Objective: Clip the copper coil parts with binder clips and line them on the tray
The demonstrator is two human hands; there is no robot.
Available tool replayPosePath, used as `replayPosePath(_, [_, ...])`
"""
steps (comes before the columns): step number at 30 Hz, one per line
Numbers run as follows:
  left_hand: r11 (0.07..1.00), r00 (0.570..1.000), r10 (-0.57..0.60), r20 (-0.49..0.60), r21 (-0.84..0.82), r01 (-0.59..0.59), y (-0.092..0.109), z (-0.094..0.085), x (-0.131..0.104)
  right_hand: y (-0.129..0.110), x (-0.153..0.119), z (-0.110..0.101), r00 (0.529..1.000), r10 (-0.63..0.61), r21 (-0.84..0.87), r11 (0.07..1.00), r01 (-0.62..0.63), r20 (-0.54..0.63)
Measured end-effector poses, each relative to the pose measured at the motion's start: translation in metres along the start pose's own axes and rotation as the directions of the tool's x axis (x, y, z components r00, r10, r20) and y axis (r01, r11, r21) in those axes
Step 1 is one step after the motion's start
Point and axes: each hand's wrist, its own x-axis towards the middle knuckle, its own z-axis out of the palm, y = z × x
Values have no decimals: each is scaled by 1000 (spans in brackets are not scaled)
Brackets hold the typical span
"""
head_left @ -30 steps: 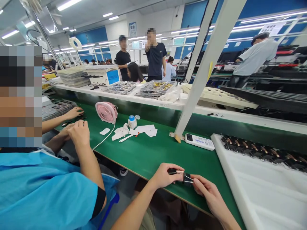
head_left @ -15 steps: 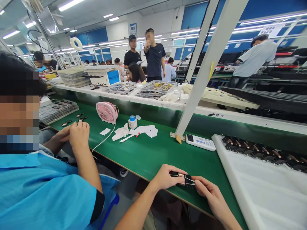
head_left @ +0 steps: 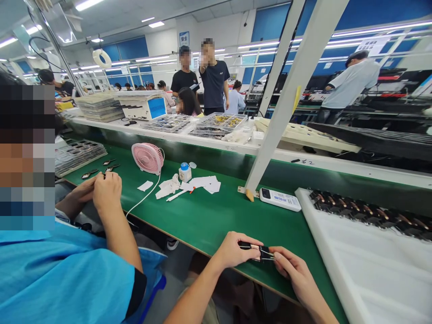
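Over the front edge of the green bench point(head_left: 216, 220), my left hand point(head_left: 232, 249) holds a small copper-coloured part point(head_left: 255, 254) with black pieces at its ends. Thumb and fingers of that hand close around it from the left. On its right end sits a black binder clip point(head_left: 264, 254) with silver wire handles. My right hand point(head_left: 292, 265) pinches the tips of those handles from the right. Similar clipped copper-and-black parts point(head_left: 367, 211) stand in a row along the back of the white foam tray point(head_left: 388, 270) on my right.
Left of me a co-worker in a blue top point(head_left: 74, 270) handles a small part. A pink fan point(head_left: 147, 158), its white cord, a blue-capped bottle point(head_left: 185, 172) and papers point(head_left: 205, 183) lie across the bench. A white post point(head_left: 270, 139) rises beside a white remote-like device point(head_left: 280, 200).
The view has shifted slightly, with the background moving a little left. Both my hands keep the same grip on the part and the clip.
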Motion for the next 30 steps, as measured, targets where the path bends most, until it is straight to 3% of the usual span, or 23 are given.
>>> replayPosePath(19, [1000, 1000, 0, -7, 2, 0, -1, 0, -2, -10, 0, 7, 999, 21, -44, 999, -22, -36])
replayPosePath(25, [1000, 1000, 2, -10, 5, -2, -1, 0, -2, -6, -4, -5, 999, 0, -69, 998, -3, -44])
replayPosePath(27, [1000, 1000, 12, -11, 17, -12, -2, 0, -1, -20, 0, 15, 998, -55, -117, 992, 50, -39])
replayPosePath(28, [999, 1000, 20, -13, 25, -19, -2, -1, -1, -33, 4, 37, 995, -100, -152, 984, 95, -24])
replayPosePath(30, [998, 999, 36, -19, 43, -36, -3, -1, 0, -71, 19, 107, 976, -214, -230, 948, 219, 46])
